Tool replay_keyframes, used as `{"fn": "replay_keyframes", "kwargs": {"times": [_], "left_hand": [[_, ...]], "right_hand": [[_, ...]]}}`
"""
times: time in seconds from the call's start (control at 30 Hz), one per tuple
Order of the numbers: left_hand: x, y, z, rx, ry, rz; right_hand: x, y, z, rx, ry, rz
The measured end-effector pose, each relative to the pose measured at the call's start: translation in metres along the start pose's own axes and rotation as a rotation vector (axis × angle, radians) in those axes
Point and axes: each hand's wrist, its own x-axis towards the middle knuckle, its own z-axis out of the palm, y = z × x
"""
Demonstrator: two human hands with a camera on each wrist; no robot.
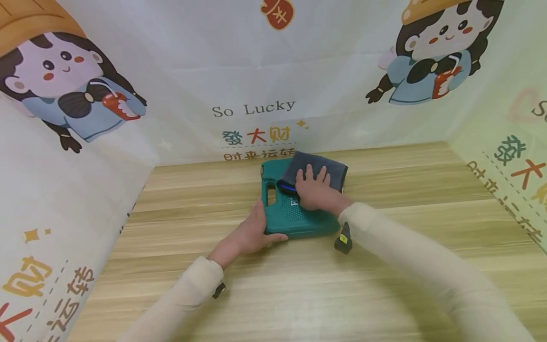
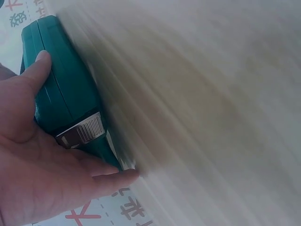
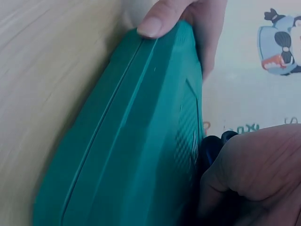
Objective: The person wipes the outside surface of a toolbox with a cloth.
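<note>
A green hard plastic case (image 1: 279, 216) with a handle slot and a textured panel lies flat on the wooden table. My left hand (image 1: 252, 230) holds its near left corner, thumb along the front edge and fingers along the left side. In the left wrist view, that thumb lies on the green case (image 2: 59, 84) beside a metal latch (image 2: 82, 131). On the case's top rests a folded dark grey cloth (image 1: 337, 170). My right hand (image 1: 316, 190) presses the cloth with fingers spread. In the right wrist view, my right hand (image 3: 258, 174) partly hides the cloth.
The wood-grain table (image 1: 273, 285) runs to a white printed backdrop (image 1: 192, 80) behind and at both sides. The case lies near the back edge. A small black wrist device (image 1: 343, 240) hangs beside the right sleeve, close to the case's front right corner.
</note>
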Motion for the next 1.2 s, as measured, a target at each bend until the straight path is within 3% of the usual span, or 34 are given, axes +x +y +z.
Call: {"fn": "replay_keyframes", "kwargs": {"times": [0.2, 0.37, 0.57, 0.9, 1.2], "left_hand": [[-0.001, 0.001, -0.002, -0.007, 0.002, 0.017], [-0.001, 0.002, -0.002, 0.002, 0.017, 0.042], [0.003, 0.002, -0.004, 0.041, -0.021, 0.036], [0.007, -0.003, -0.014, 0.134, -0.058, 0.049], [0.005, -0.005, -0.012, 0.158, -0.077, 0.016]], "right_hand": [[0.006, -0.023, -0.003, -0.025, 0.001, -0.056], [0.013, -0.035, -0.005, -0.024, 0.012, -0.152], [0.018, -0.038, -0.004, -0.066, 0.043, -0.269], [0.017, -0.048, -0.002, -0.166, 0.038, -0.373], [0.006, -0.049, 0.005, -0.122, 0.028, -0.418]]}}
